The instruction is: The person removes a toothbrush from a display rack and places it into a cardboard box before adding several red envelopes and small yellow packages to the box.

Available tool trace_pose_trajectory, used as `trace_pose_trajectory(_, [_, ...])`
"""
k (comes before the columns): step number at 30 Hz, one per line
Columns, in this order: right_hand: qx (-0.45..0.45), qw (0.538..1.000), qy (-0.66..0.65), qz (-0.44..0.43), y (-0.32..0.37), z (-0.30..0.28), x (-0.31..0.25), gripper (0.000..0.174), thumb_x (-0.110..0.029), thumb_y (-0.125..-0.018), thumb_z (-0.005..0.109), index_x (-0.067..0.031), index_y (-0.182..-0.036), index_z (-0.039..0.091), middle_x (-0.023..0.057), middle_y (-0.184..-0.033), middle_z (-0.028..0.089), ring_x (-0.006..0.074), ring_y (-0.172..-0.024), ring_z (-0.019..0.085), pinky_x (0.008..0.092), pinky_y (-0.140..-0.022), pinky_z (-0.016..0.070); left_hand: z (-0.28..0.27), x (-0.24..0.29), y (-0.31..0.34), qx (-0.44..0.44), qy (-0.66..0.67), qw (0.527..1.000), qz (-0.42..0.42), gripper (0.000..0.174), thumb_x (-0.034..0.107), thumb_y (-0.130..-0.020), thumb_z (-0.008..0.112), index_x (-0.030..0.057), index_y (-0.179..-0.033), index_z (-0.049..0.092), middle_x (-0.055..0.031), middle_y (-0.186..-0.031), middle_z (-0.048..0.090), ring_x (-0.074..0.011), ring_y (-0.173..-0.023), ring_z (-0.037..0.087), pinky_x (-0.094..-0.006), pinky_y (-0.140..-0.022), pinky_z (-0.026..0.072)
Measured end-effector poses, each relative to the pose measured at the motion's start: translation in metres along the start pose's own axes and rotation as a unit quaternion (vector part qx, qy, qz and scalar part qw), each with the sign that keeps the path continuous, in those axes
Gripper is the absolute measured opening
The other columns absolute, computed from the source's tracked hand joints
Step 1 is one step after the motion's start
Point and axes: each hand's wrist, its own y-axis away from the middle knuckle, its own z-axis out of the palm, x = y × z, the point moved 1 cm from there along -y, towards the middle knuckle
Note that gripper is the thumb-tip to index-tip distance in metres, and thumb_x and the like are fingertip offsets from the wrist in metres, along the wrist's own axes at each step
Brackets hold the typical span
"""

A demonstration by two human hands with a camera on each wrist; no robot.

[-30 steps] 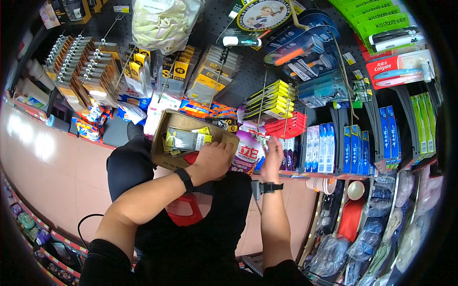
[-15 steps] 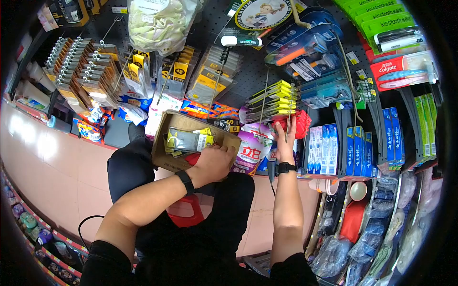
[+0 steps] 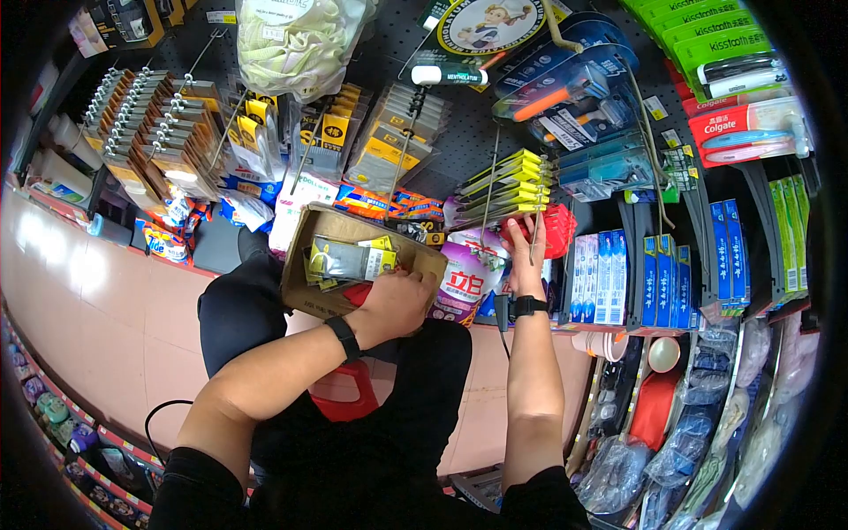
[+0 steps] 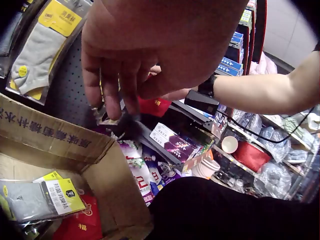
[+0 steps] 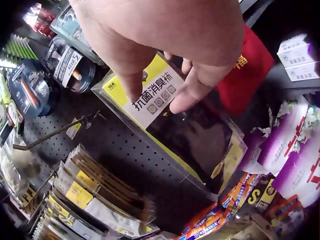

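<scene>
My left hand (image 3: pixel 397 302) rests over the right side of a cardboard box (image 3: pixel 305 231) in the lap, its fingers loosely curled in the left wrist view. Inside the box lie grey sock packets (image 4: pixel 30 200) with yellow headers, and a red packet (image 4: pixel 80 220) with gold lettering. At the rack, my right hand (image 3: pixel 526 252) reaches among yellow-topped packets (image 3: pixel 512 185) and a stack of red packets (image 3: pixel 555 231) on hooks. In the right wrist view its fingertips lie over a dark sock packet (image 5: pixel 195 135), overlapping its yellow header. I cannot tell whether it grips this packet.
Metal hooks (image 3: pixel 535 238) jut out around the right hand. More hanging sock packets (image 3: pixel 393 141) are to the left, razors (image 3: pixel 574 97) above, and toothpaste boxes (image 3: pixel 658 274) to the right. Washing powder bags (image 3: pixel 464 274) stand behind the box. A red stool (image 3: pixel 344 393) is between the legs.
My right hand has moved up and right from in front of the washing powder bags to the hanging packets, and the red stack has shifted right. The left hand and the box are nearly still.
</scene>
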Motion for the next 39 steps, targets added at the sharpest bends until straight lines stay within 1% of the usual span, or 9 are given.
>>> trace_pose_trajectory(6, [0.039, 0.999, -0.009, 0.016, -0.007, -0.001, 0.01, 0.059, -0.021, -0.091, 0.071, -0.0125, -0.139, 0.038, 0.0049, -0.146, 0.045, 0.0175, -0.115, 0.054, 0.0344, -0.083, 0.0488, -0.004, 0.002, 0.0, -0.016, -0.014, 1.0, -0.01, 0.02, 0.015, -0.083, 0.061, 0.0024, -0.098, 0.059, -0.0154, -0.086, 0.068, -0.0313, -0.08, 0.07, -0.0406, -0.068, 0.0544])
trace_pose_trajectory(8, [0.058, 0.998, -0.022, 0.02, -0.007, -0.002, 0.014, 0.05, -0.02, -0.091, 0.072, -0.0137, -0.131, 0.043, 0.0017, -0.129, 0.056, 0.0135, -0.102, 0.058, 0.0312, -0.079, 0.0491, -0.006, 0.002, 0.0, -0.019, -0.014, 1.0, -0.011, 0.02, 0.015, -0.083, 0.061, 0.0024, -0.098, 0.059, -0.0153, -0.086, 0.068, -0.0312, -0.08, 0.07, -0.0405, -0.068, 0.0544])
trace_pose_trajectory(11, [0.028, 0.999, -0.039, 0.009, -0.01, -0.009, 0.022, 0.043, -0.019, -0.092, 0.07, -0.014, -0.128, 0.048, -0.0007, -0.11, 0.062, 0.0107, -0.091, 0.061, 0.0276, -0.075, 0.0489, -0.005, 0.003, 0.0, -0.022, -0.015, 1.0, -0.012, 0.021, 0.015, -0.082, 0.061, 0.0024, -0.099, 0.059, -0.0152, -0.086, 0.068, -0.0312, -0.08, 0.07, -0.0403, -0.068, 0.0545])
trace_pose_trajectory(12, [0.028, 0.999, -0.039, 0.009, -0.01, -0.013, 0.025, 0.043, -0.019, -0.092, 0.07, -0.014, -0.128, 0.048, -0.0007, -0.11, 0.062, 0.0107, -0.091, 0.061, 0.0276, -0.075, 0.0489, -0.005, 0.003, 0.0, -0.021, -0.015, 1.0, -0.012, 0.021, 0.015, -0.082, 0.061, 0.0025, -0.099, 0.059, -0.0153, -0.087, 0.068, -0.0313, -0.08, 0.07, -0.0403, -0.069, 0.0546])
trace_pose_trajectory(14, [-0.012, 0.992, -0.117, 0.049, -0.01, -0.018, 0.031, 0.032, -0.015, -0.094, 0.066, -0.0145, -0.123, 0.052, -0.0013, -0.101, 0.063, 0.0105, -0.09, 0.062, 0.0271, -0.074, 0.0502, -0.002, 0.001, 0.0, -0.015, -0.013, 1.0, -0.003, 0.023, 0.014, -0.081, 0.059, 0.0022, -0.101, 0.058, -0.0171, -0.087, 0.068, -0.0327, -0.077, 0.07, -0.0412, -0.066, 0.0555])
trace_pose_trajectory(22, [-0.002, 0.982, -0.178, 0.062, 0.013, -0.018, 0.029, 0.026, -0.01, -0.099, 0.057, -0.0125, -0.125, 0.052, 0.0021, -0.107, 0.062, 0.0165, -0.094, 0.063, 0.0319, -0.079, 0.0527, -0.006, 0.003, 0.001, 0.0, -0.023, 1.0, 0.014, 0.025, 0.014, -0.08, 0.058, 0.0021, -0.102, 0.057, -0.0179, -0.086, 0.069, -0.0331, -0.073, 0.07, -0.0411, -0.063, 0.0562])
trace_pose_trajectory(25, [0.008, 0.979, -0.19, 0.078, 0.026, -0.022, 0.03, 0.027, -0.009, -0.099, 0.055, -0.0122, -0.125, 0.05, 0.0032, -0.11, 0.061, 0.0187, -0.096, 0.062, 0.0357, -0.085, 0.0506, -0.01, 0.005, 0.0, -0.043, -0.012, 0.999, -0.011, 0.022, 0.014, -0.084, 0.059, 0.0024, -0.102, 0.059, -0.0174, -0.09, 0.069, -0.0325, -0.083, 0.07, -0.0413, -0.073, 0.0541])
trace_pose_trajectory(36, [0.062, 0.969, -0.233, 0.052, 0.084, -0.041, 0.051, 0.02, -0.009, -0.095, 0.052, -0.0076, -0.115, 0.052, 0.0078, -0.111, 0.062, 0.0214, -0.1, 0.061, 0.0372, -0.091, 0.0481, -0.005, 0.005, 0.0, -0.03, 0.016, 0.999, -0.001, 0.022, 0.01, -0.08, 0.059, 0.0016, -0.1, 0.059, -0.0161, -0.085, 0.069, -0.0334, -0.081, 0.069, -0.0418, -0.074, 0.0541])
trace_pose_trajectory(39, [0.083, 0.97, -0.229, 0.016, 0.106, -0.046, 0.05, 0.02, -0.011, -0.095, 0.052, -0.0077, -0.115, 0.053, 0.0085, -0.112, 0.062, 0.0217, -0.103, 0.061, 0.0354, -0.092, 0.0473, -0.004, 0.006, 0.0, -0.052, 0.031, 0.998, 0.005, 0.027, 0.011, -0.08, 0.061, 0.0004, -0.105, 0.059, -0.0167, -0.09, 0.068, -0.0344, -0.084, 0.068, -0.0421, -0.076, 0.0539])
